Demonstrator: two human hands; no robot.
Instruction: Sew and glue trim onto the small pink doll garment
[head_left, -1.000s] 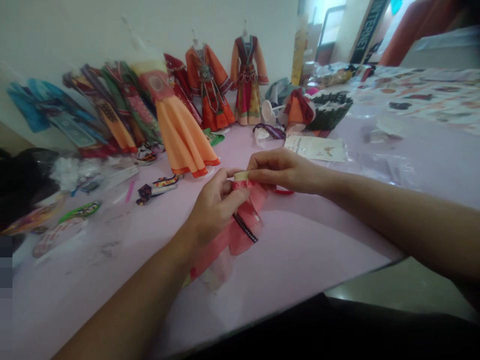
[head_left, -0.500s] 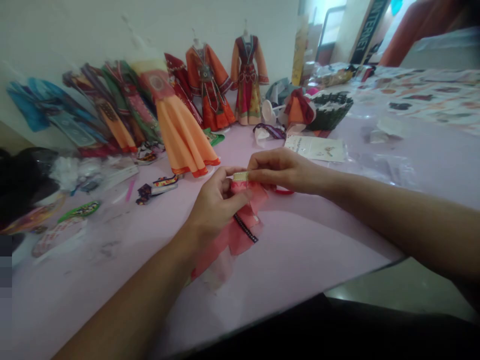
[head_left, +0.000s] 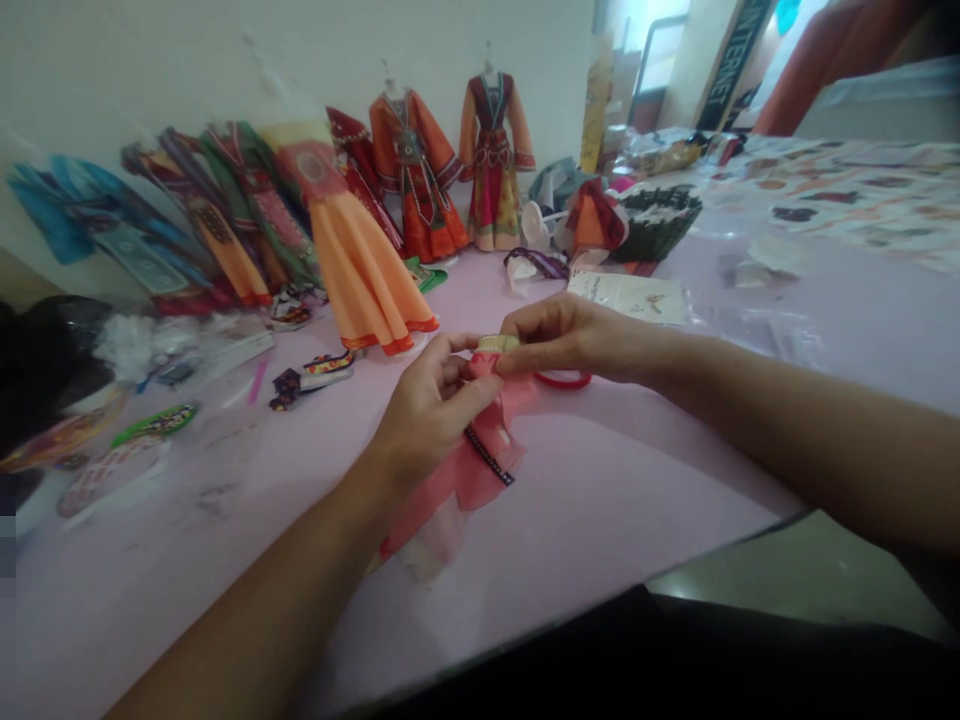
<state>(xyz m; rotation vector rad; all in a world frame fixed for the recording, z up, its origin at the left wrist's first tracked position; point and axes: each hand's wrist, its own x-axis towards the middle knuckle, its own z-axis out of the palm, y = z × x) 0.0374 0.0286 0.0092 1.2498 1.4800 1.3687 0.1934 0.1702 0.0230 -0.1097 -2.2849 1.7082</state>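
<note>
Between my two hands is a small pink doll garment (head_left: 476, 475) of thin cloth, with a yellowish stitched band at its top edge. My left hand (head_left: 439, 400) grips it from the left, thumb pressed on the pink cloth. My right hand (head_left: 559, 340) pinches the band's right end between thumb and fingers. A dark studded trim strip (head_left: 491, 458) runs down the garment below my left thumb. The lower part of the cloth spreads over the table, partly hidden by my left wrist. Just beyond my right fingers lies a red ring-like object (head_left: 566, 380), perhaps a scissors handle.
Several dressed doll stands line the wall, the orange-skirted one (head_left: 364, 260) closest. A dark green basket (head_left: 656, 220) stands at the back right, with a white card (head_left: 630, 295) before it. Ribbon pieces (head_left: 311, 380) and plastic bags (head_left: 142, 340) lie left on the lilac table (head_left: 637, 490).
My right hand's fingers have shifted slightly on the band, which now sits a little higher and further right. More of the red ring shows. My left hand keeps its hold.
</note>
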